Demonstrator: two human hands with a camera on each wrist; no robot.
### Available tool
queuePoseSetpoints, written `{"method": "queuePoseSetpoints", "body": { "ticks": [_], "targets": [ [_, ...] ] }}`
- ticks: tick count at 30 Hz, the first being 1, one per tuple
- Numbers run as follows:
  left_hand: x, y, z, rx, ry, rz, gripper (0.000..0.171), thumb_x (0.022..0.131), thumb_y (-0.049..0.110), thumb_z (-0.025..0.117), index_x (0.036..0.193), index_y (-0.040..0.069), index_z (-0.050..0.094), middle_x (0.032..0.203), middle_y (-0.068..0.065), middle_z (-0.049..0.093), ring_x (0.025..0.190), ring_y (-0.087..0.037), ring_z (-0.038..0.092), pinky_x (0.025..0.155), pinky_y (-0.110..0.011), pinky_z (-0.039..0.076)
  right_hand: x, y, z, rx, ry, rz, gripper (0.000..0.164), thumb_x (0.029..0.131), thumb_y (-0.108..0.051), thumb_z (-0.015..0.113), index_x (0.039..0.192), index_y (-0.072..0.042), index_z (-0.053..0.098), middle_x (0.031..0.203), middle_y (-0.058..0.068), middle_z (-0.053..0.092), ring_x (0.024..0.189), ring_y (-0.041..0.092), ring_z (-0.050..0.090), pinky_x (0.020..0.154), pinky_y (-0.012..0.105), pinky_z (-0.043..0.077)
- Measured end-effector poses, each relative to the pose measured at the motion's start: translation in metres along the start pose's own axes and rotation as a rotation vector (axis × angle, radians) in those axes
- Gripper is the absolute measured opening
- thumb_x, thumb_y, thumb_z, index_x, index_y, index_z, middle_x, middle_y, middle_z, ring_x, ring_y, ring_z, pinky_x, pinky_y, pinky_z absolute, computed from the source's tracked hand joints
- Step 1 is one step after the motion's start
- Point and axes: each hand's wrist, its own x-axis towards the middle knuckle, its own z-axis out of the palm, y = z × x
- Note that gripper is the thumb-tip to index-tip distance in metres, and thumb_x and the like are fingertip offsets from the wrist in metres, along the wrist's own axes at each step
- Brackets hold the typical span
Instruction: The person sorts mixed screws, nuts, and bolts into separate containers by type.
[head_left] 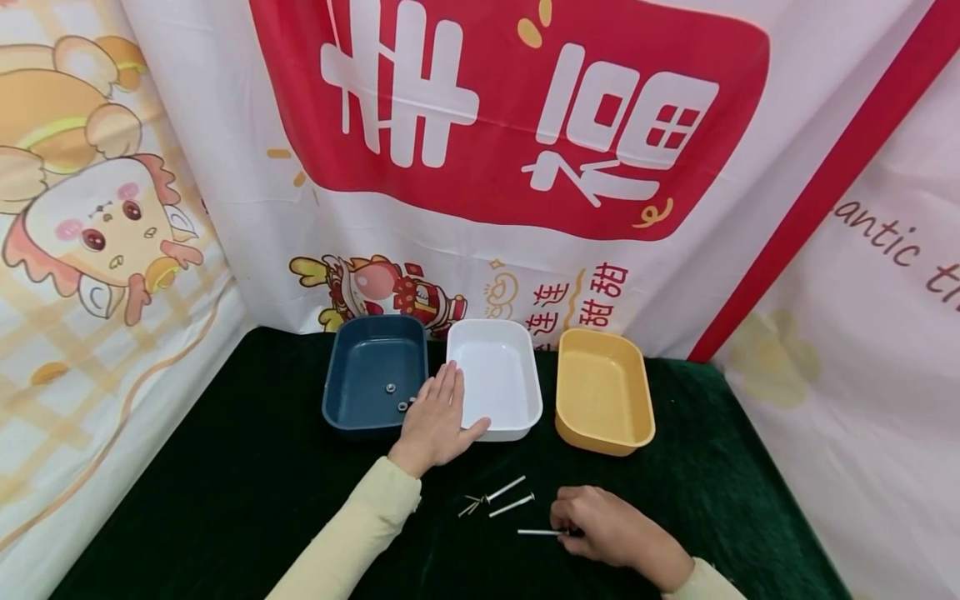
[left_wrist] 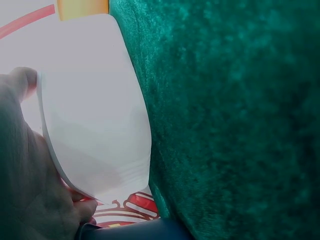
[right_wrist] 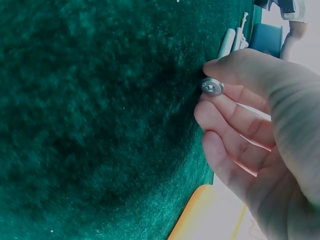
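Observation:
My left hand (head_left: 433, 423) lies over the near left corner of the white bin (head_left: 504, 379), its fingers straight and the thumb spread along the front rim. In the left wrist view that thumb (left_wrist: 24, 82) touches the bin's edge. On the table, my right hand (head_left: 611, 527) pinches a silvery screw (head_left: 536, 532) between thumb and fingers, the shank pointing left. The right wrist view shows its round cross-slotted head (right_wrist: 212, 86). Just left of this hand are several more screws (head_left: 512, 505) lying loose on the green cloth.
A dark blue bin (head_left: 337, 375) with several small nuts (head_left: 391, 388) in it stands left of the white one. On the right is a yellow bin (head_left: 642, 392). Green cloth (head_left: 247, 467) covers the table, and a printed curtain (head_left: 232, 125) hangs behind the bins.

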Motion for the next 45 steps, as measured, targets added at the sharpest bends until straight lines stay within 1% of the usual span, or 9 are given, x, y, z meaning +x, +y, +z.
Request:
{"method": "queuePoseSetpoints", "body": {
  "ticks": [3, 7, 10, 15, 21, 26, 33, 37, 45],
  "targets": [
    [0.000, 0.000, -0.001, -0.002, 0.005, 0.002, 0.104, 0.101, 0.076, 0.037, 0.168, 0.000, 0.014, 0.179, -0.016, 0.008, 0.167, -0.033, 0.008, 0.136, -0.049, 0.014, 0.001, 0.002, 0.000, 0.020, -0.002, -0.012, 0.008, 0.095, -0.019, 0.075, 0.096, -0.026, 0.073, 0.087, -0.016, 0.060, 0.072, -0.007, 0.056, 0.058, 0.019, 0.050],
    [0.000, 0.000, -0.001, 0.001, 0.007, 0.003, 0.104, 0.102, 0.076, 0.037, 0.168, 0.000, 0.014, 0.179, -0.016, 0.009, 0.167, -0.032, 0.009, 0.136, -0.049, 0.014, 0.003, -0.003, -0.003, 0.053, -0.027, 0.041, 0.010, 0.092, -0.020, 0.077, 0.091, -0.028, 0.070, 0.085, -0.018, 0.058, 0.071, -0.007, 0.056, 0.061, 0.017, 0.050],
    [0.000, 0.000, -0.001, -0.001, 0.002, 0.001, 0.104, 0.101, 0.076, 0.037, 0.168, 0.000, 0.013, 0.179, -0.016, 0.008, 0.167, -0.032, 0.008, 0.136, -0.049, 0.014, 0.003, -0.007, -0.006, 0.053, -0.032, 0.057, 0.012, 0.091, -0.020, 0.078, 0.091, -0.029, 0.070, 0.085, -0.018, 0.058, 0.072, -0.006, 0.056, 0.062, 0.016, 0.050],
    [0.000, 0.000, -0.001, -0.009, -0.014, -0.006, 0.105, 0.101, 0.077, 0.036, 0.169, 0.001, 0.011, 0.179, -0.015, 0.006, 0.168, -0.031, 0.007, 0.136, -0.048, 0.013, 0.004, -0.009, -0.012, 0.048, -0.029, 0.055, 0.012, 0.092, -0.019, 0.078, 0.091, -0.028, 0.070, 0.085, -0.017, 0.059, 0.072, -0.006, 0.057, 0.063, 0.016, 0.050],
    [-0.001, 0.001, -0.001, -0.005, -0.008, -0.002, 0.104, 0.101, 0.077, 0.037, 0.169, 0.001, 0.012, 0.179, -0.015, 0.007, 0.168, -0.032, 0.008, 0.136, -0.049, 0.013, 0.004, -0.010, -0.021, 0.047, -0.026, 0.051, 0.011, 0.092, -0.017, 0.078, 0.091, -0.027, 0.072, 0.085, -0.017, 0.059, 0.072, -0.005, 0.057, 0.063, 0.016, 0.051],
    [0.000, 0.001, -0.002, -0.005, -0.019, -0.005, 0.105, 0.101, 0.077, 0.036, 0.169, 0.001, 0.011, 0.180, -0.014, 0.005, 0.168, -0.032, 0.006, 0.136, -0.049, 0.013, 0.004, -0.013, -0.032, 0.034, -0.003, 0.043, 0.014, 0.092, -0.017, 0.079, 0.090, -0.028, 0.071, 0.085, -0.016, 0.059, 0.072, -0.003, 0.056, 0.064, 0.017, 0.050],
    [-0.001, 0.001, -0.002, -0.012, -0.021, -0.013, 0.105, 0.101, 0.077, 0.037, 0.169, 0.002, 0.011, 0.180, -0.014, 0.005, 0.168, -0.031, 0.006, 0.136, -0.049, 0.012, 0.008, -0.017, -0.047, 0.003, 0.039, 0.001, 0.012, 0.092, -0.013, 0.078, 0.090, -0.023, 0.072, 0.084, -0.013, 0.060, 0.072, -0.004, 0.054, 0.066, 0.016, 0.050],
    [-0.001, 0.001, -0.001, -0.009, -0.016, -0.012, 0.104, 0.101, 0.077, 0.037, 0.169, 0.002, 0.011, 0.180, -0.014, 0.005, 0.168, -0.031, 0.006, 0.136, -0.048, 0.012, 0.009, -0.017, -0.055, -0.027, 0.074, -0.010, 0.017, 0.091, -0.013, 0.079, 0.087, -0.026, 0.069, 0.082, -0.013, 0.059, 0.071, -0.004, 0.053, 0.065, 0.016, 0.050],
    [-0.002, 0.002, -0.003, -0.013, -0.018, -0.011, 0.104, 0.101, 0.076, 0.038, 0.169, 0.001, 0.011, 0.180, -0.014, 0.005, 0.168, -0.032, 0.006, 0.136, -0.049, 0.012, 0.012, -0.017, -0.075, -0.113, 0.147, -0.028, 0.011, 0.091, -0.016, 0.082, 0.089, -0.021, 0.072, 0.082, -0.012, 0.061, 0.073, -0.003, 0.052, 0.069, 0.016, 0.052]
  ]
}}
